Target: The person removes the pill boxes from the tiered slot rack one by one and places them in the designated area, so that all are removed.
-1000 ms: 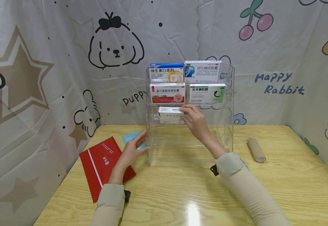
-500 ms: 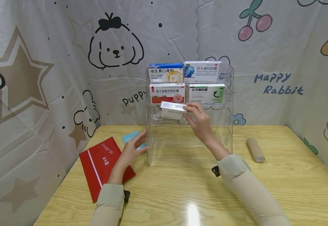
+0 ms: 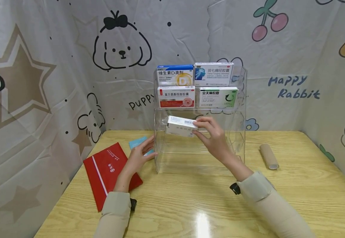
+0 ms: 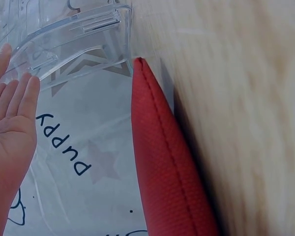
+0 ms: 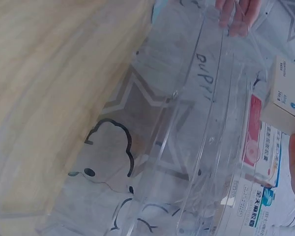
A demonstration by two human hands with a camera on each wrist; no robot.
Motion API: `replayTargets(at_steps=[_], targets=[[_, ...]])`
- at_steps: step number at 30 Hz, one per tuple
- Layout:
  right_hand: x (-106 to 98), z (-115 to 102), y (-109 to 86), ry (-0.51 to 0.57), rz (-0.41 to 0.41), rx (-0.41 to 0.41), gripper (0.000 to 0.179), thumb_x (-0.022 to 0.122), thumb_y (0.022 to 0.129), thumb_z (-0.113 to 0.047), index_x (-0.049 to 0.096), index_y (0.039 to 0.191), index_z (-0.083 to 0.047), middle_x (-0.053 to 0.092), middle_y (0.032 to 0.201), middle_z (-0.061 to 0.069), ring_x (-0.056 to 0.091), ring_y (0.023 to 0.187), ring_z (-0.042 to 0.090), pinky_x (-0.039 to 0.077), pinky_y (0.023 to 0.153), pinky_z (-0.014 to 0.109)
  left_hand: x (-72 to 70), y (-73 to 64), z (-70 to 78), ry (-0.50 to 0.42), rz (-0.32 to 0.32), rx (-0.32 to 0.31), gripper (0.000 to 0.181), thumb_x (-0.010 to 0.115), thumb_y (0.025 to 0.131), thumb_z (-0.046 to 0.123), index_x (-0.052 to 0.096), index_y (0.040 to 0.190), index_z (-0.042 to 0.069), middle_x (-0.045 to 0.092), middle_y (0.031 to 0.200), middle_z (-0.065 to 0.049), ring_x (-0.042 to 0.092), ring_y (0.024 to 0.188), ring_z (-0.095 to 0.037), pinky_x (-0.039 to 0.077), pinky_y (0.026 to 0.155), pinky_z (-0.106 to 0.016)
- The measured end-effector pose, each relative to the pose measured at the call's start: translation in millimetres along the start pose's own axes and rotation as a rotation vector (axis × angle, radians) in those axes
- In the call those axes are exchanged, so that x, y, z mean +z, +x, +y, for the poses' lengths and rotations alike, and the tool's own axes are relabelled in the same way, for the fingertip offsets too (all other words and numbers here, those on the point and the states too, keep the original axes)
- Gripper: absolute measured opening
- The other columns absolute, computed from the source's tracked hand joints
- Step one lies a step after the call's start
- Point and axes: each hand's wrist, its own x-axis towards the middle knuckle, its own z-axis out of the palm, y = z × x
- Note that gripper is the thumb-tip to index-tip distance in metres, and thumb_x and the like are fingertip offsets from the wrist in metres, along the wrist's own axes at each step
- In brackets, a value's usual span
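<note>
My right hand (image 3: 214,137) pinches the right end of a small white medicine box (image 3: 180,126), tilted a little, in front of the third tier of a clear acrylic display rack (image 3: 200,153). The same white box (image 5: 285,93) shows at the right edge of the right wrist view. At the rack's left side, my left hand (image 3: 138,156) has its fingers stretched out along the side panel. In the left wrist view the left hand (image 4: 12,123) shows its palm and straight fingers. Higher in the rack stand a blue-topped vitamin D box (image 3: 175,76) and a red-and-white box (image 3: 176,98).
A white box with a blue head picture (image 3: 214,74) and a green-and-white box (image 3: 219,98) fill the upper tiers' right side. A red folder (image 3: 111,172) and a light blue packet (image 3: 138,142) lie left; a cardboard tube (image 3: 269,157) lies right.
The white medicine box has come up out of the third tier, tilted, and then lowered toward me with my right hand. My left hand keeps its place at the rack's side.
</note>
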Motion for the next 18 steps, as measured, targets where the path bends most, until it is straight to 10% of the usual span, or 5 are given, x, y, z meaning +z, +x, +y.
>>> replayTargets(at_steps=[18], targets=[[-2, -41, -45.2, 0.245, -0.243, 0.043, 0.035, 0.082, 0.068, 0.009, 0.068, 0.098, -0.001, 0.062, 0.099, 0.011, 0.066, 0.082, 0.020, 0.060, 0.075, 0.017, -1.3, -0.5, -0.3, 0.012, 0.008, -0.001, 0.069, 0.066, 0.092, 0.010, 0.035, 0.153, 0.011, 0.041, 0.155, -0.015, 0.046, 0.139, -0.033, 0.047, 0.110, -0.042]])
